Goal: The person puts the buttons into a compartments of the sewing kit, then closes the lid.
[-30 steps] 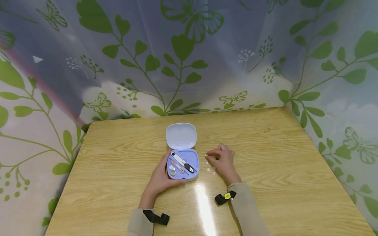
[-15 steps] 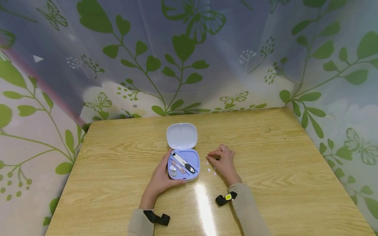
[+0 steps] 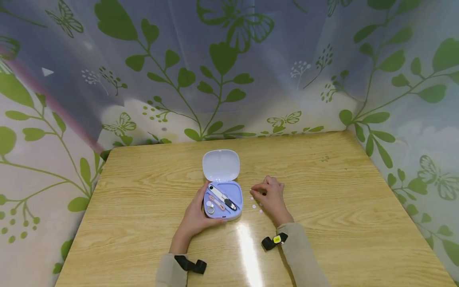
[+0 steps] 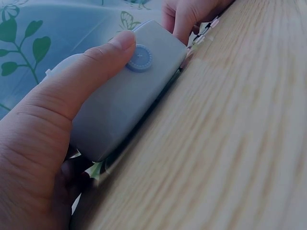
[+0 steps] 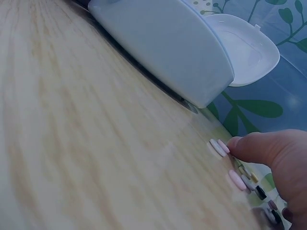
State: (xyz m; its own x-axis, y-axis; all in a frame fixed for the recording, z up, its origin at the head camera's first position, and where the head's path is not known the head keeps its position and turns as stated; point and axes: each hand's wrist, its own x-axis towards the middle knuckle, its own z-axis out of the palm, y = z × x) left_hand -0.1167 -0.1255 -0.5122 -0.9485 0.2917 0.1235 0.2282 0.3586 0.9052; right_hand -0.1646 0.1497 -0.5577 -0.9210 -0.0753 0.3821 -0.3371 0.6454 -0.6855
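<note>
A case (image 3: 223, 201) lies open on the table, its pale lid (image 3: 220, 165) swung back. Inside its blue tray are a white-and-black tool (image 3: 222, 197), a slim pink tool (image 3: 216, 202) and a small ring-like round thing (image 3: 210, 209). My left hand (image 3: 195, 215) grips the case at its left and front, thumb beside a round clasp (image 4: 139, 58). Right of the case, my right hand (image 3: 271, 198) has thumb and forefinger together at a small pink button (image 5: 223, 146); the forefinger is hidden in the right wrist view. Several small buttons (image 3: 254, 206) lie scattered below the fingertips.
The wooden table (image 3: 143, 187) reaches back to a curtain (image 3: 229, 79) printed with leaves and butterflies. Black wrist cameras sit on both sleeves. A bright glare streak (image 3: 247, 251) crosses the table's front.
Both hands and the case hold almost the same place. The picture has shifted very slightly with the head; the right fingertips stay at the buttons.
</note>
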